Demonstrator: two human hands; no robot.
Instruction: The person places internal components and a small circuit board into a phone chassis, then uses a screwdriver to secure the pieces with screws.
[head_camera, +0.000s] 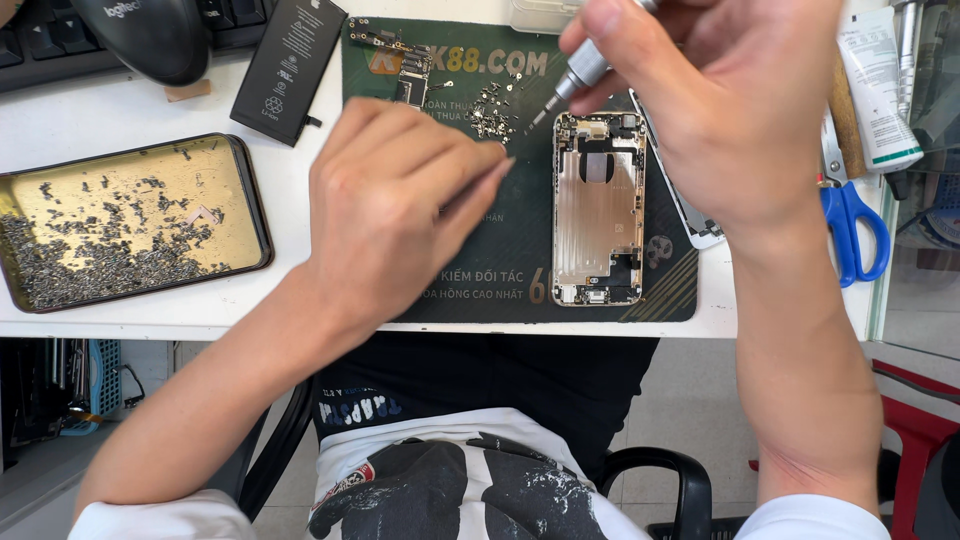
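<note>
Screwdriver (578, 72) was pinched in the fingers (610, 40) of the right hand (730, 110) at upper right of the frame, tip angled down-left and poised just beside the top edge of the opened phone shell (598, 222). Shell lay flat, right of centre, on the dark green mat (520, 270); innards exposed, gold-toned backing visible. Left hand (390, 210) sat at frame centre over the mat, fingers curled closed; a thin pointed tool (497, 170) appeared to project from them toward the shell, though I could not tell the grip exactly. Small pile of loose screws (490, 112) lay on the mat above the left hand. Metal tray (250, 200) of tiny parts stood at left on the white counter (130, 115). Black battery (288, 62) lay at upper left, blue-handled scissors (850, 225) at right edge.
</note>
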